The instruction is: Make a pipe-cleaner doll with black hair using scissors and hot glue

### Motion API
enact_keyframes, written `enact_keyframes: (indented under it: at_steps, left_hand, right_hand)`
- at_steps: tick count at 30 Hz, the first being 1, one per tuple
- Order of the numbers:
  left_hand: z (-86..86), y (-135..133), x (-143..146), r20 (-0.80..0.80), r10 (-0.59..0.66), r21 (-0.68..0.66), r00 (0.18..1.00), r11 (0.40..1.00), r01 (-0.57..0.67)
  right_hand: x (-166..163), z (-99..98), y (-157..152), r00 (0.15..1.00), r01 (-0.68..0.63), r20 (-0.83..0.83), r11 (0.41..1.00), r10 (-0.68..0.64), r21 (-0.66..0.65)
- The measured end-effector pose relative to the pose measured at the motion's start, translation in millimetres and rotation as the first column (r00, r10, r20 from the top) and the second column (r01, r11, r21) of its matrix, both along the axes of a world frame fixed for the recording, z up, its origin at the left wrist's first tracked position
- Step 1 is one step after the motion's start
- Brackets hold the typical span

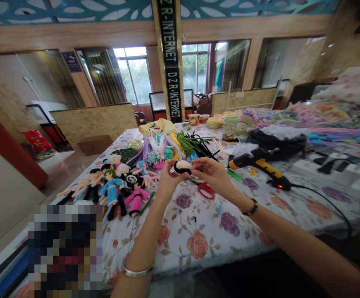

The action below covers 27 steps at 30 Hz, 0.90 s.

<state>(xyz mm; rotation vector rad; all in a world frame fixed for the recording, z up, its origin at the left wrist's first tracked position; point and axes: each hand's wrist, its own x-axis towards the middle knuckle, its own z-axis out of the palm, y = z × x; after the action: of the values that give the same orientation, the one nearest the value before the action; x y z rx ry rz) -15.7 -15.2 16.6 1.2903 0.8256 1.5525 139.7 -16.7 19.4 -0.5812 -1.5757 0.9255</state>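
A small doll head (182,167), cream with black pieces around it, is held up over the table between my two hands. My left hand (170,181) closes on its left side with thumb and fingers. At its right edge, the fingertips of my right hand (210,174) pinch it; whether they also hold a small piece there is hidden. Just below my right hand lie red-handled scissors (206,191). Several finished fuzzy dolls lie left of my hands, among them a blue-robed one (111,189) and a pink-robed one (136,198).
Behind my hands lie bundles of coloured fuzzy stems (159,149). A black-and-yellow glue gun (260,163), its red light lit, rests at the right with its cord trailing off. Black plastic (279,140) and heaped materials fill the back right of the flowered tablecloth (204,256).
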Motion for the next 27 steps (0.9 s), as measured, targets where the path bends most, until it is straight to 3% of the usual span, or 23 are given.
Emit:
enact_keyframes:
  at_steps: [3,10,27]
  left_hand:
    - [0.2,-1,1,-0.011,0.042,0.019,0.999,0.999,-0.041]
    - [0.0,0,2,0.005,0.006,0.033,1.000,0.999,-0.006]
    - [1.2,-2,3,-0.027,0.031,0.019,0.999,0.999,-0.030]
  right_hand:
    - [-2,-3.7,-1,0.998,0.057,-0.010,0.998,-0.056,0.034]
    - [-5,-4.1,-2,0.990,0.116,-0.089,0.993,-0.113,0.027]
    - [3,6.7,-3,0.995,0.057,-0.077,0.989,-0.068,-0.135]
